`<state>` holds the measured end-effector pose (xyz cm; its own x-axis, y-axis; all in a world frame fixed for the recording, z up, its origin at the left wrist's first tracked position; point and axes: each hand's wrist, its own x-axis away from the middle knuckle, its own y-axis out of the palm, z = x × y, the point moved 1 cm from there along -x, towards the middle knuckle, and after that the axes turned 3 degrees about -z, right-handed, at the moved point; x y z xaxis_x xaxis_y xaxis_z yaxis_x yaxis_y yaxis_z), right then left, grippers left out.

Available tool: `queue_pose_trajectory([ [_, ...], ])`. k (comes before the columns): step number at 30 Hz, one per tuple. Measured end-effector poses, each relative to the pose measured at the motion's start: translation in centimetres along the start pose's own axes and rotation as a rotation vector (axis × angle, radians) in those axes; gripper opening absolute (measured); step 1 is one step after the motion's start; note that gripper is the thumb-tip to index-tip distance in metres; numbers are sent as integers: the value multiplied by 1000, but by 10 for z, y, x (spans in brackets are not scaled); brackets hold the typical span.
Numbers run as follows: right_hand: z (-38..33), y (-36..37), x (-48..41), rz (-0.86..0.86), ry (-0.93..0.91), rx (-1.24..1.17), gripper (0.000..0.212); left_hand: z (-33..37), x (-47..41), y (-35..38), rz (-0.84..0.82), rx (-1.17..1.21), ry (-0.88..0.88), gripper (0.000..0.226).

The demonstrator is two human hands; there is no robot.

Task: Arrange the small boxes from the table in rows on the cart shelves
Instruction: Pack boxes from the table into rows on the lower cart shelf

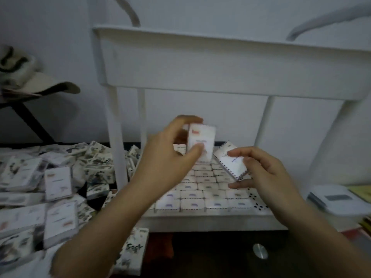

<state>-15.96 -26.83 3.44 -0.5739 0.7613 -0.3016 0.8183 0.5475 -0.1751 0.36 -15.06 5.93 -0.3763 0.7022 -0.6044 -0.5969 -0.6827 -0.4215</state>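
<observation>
A white cart stands in front of me; its lower shelf (210, 214) carries several rows of small white boxes (202, 195) lying flat. My left hand (170, 157) holds one small white box (201, 140) upright above the back rows, thumb on its front and fingers over its top. My right hand (261, 173) pinches a second small box (233, 161) with a dashed border, tilted, above the right side of the shelf. A large loose pile of small boxes (50, 181) covers the table to the left.
The cart's upper shelf (220, 63) hangs over the working space, and white cart legs (116, 137) stand left and right. One box (133, 247) lies near the front below the shelf. A hat (30, 81) sits at far left, a white device (337, 199) at right.
</observation>
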Motion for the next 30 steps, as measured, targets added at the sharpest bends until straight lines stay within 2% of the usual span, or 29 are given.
queue_pose_trajectory([
  [3, 19, -25, -12, 18, 122, 114, 33, -23, -50, 23, 107, -51, -56, 36],
  [6, 36, -39, -25, 17, 155, 310, 44, -53, -84, 57, 9, -136, -136, 35],
  [10, 53, -43, -43, -8, 92, 406, 48, -87, -109, 96, -103, -279, -99, 39],
  [12, 59, -42, -53, -23, 84, 351, 39, -99, -118, 106, -102, -272, -77, 39],
  [16, 56, -36, -71, 35, 64, 370, 1, -117, -124, 119, -167, -244, -51, 42],
  [19, 50, -31, -89, 162, -12, 501, 24, -121, -122, 119, -187, -230, -10, 48],
  [22, 43, -24, -108, 345, -106, 621, 33, -121, -119, 116, -202, -193, 39, 57],
  [26, 46, -13, -136, 428, -188, 801, 35, -121, -116, 114, -271, -157, 69, 40],
  [30, 61, -6, -156, 441, -306, 763, 28, -122, -115, 109, -297, -205, 91, 32],
])
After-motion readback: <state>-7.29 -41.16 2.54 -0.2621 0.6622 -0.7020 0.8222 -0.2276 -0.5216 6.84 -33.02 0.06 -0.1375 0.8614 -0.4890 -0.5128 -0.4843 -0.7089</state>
